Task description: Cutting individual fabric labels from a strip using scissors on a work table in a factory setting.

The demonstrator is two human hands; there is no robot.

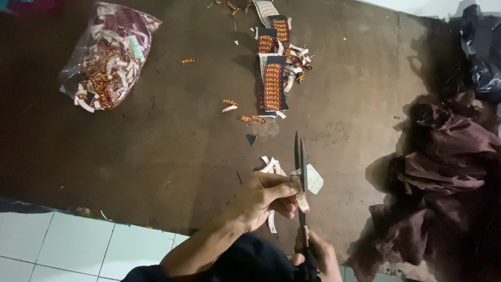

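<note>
Right hand (313, 253) works scissors (300, 172); left hand (266, 201) pinches label strip (303, 201).

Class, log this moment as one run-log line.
left hand: holds label strip | right hand: holds scissors, blades nearly closed on strip | table: label sheets, bag of labels

A clear plastic bag (108, 55) stuffed with cut labels lay far left on the dark wooden board (172, 136) — well apart from a heap of maroon cloth (443, 172) at the right. A black plastic bag (482, 52) sat far right — pale floor tiles (68, 245) showed near left.
</note>
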